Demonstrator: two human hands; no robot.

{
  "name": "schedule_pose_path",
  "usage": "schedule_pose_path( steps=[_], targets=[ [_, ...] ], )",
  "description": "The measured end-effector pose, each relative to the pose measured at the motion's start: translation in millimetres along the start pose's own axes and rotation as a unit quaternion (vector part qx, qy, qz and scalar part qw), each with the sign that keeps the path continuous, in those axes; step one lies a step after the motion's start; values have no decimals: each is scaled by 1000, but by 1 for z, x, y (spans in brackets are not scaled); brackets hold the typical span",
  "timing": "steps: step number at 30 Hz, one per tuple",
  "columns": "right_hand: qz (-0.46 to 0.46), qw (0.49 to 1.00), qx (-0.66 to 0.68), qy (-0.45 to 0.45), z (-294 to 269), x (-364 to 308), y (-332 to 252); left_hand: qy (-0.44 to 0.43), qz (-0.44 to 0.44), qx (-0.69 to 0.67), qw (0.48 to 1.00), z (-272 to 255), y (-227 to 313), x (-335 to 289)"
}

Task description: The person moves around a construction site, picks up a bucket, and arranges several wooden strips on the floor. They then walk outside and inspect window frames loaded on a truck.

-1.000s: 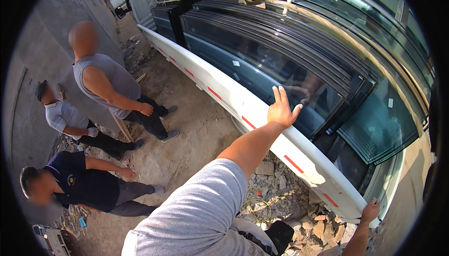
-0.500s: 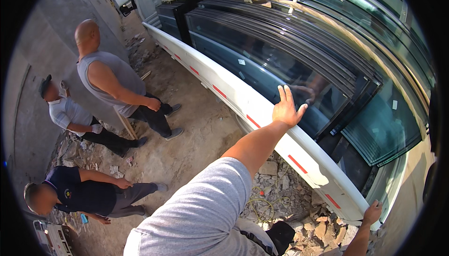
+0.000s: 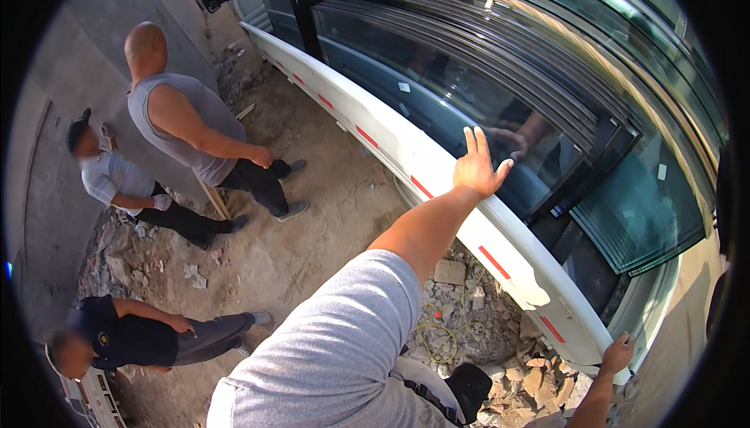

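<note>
The white drop-side panel (image 3: 398, 137) of a flatbed truck runs diagonally across the view, with red strips along its outer face. My left hand (image 3: 480, 171) rests on its top edge, fingers stretched and spread towards the glass. At the panel's near rear corner, my right hand (image 3: 618, 352) has its fingers curled round the edge. Behind the panel, dark-framed glass panes (image 3: 437, 88) stand stacked on the truck bed, and one reflects my left hand. Unframed greenish glass sheets (image 3: 644, 213) lean beside them, nearer the rear.
A thick rope (image 3: 582, 45) stretches over the load. Broken bricks and rubble (image 3: 539, 385) lie below the panel, near a yellow cord (image 3: 437, 342). On the left stand a person in a grey sleeveless top (image 3: 187, 123), a capped person (image 3: 117, 182) and a person in navy (image 3: 137, 330). A grey wall (image 3: 94, 37) rises behind.
The person in navy has shifted lower in the view and changed leg position. My view has moved slightly. Both my hands keep their places on the side panel.
</note>
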State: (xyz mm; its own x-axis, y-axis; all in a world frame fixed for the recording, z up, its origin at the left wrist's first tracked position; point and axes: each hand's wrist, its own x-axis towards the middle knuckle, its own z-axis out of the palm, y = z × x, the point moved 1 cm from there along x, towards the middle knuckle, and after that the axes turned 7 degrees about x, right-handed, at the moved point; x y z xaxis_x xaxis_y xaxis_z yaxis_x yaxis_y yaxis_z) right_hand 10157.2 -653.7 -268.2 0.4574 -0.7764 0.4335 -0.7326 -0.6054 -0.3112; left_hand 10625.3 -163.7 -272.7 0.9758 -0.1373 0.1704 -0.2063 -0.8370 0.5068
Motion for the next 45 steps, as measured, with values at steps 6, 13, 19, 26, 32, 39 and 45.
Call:
schedule_pose_path(
  steps=[6, 13, 19, 26, 32, 39, 45],
  targets=[
    [-1, 1000, -1, -6, 0, -8, -38, -33, -28, -6, 999, -17, -22, 16],
    [-32, 998, 11, -59, 0, -16, -101, -29, -32, 27, 999, -32, -50, 40],
    [-16, 995, -21, -101, 11, -31, -161, -17, -57, 35, 998, -36, -95, 73],
    [-45, 994, -6, -104, 51, -59, -238, 18, -92, 93, 991, -45, -155, 114],
    [-251, 961, 52, -104, 58, -88, -308, 7, -41, 136, 990, -36, -183, 120],
    [-306, 942, 42, -132, 84, -116, -415, -53, -53, 137, 988, -80, -237, 171],
    [-402, 897, 70, -168, 99, -142, -495, -42, -36, 186, 981, -99, -299, 212]
  ],
)
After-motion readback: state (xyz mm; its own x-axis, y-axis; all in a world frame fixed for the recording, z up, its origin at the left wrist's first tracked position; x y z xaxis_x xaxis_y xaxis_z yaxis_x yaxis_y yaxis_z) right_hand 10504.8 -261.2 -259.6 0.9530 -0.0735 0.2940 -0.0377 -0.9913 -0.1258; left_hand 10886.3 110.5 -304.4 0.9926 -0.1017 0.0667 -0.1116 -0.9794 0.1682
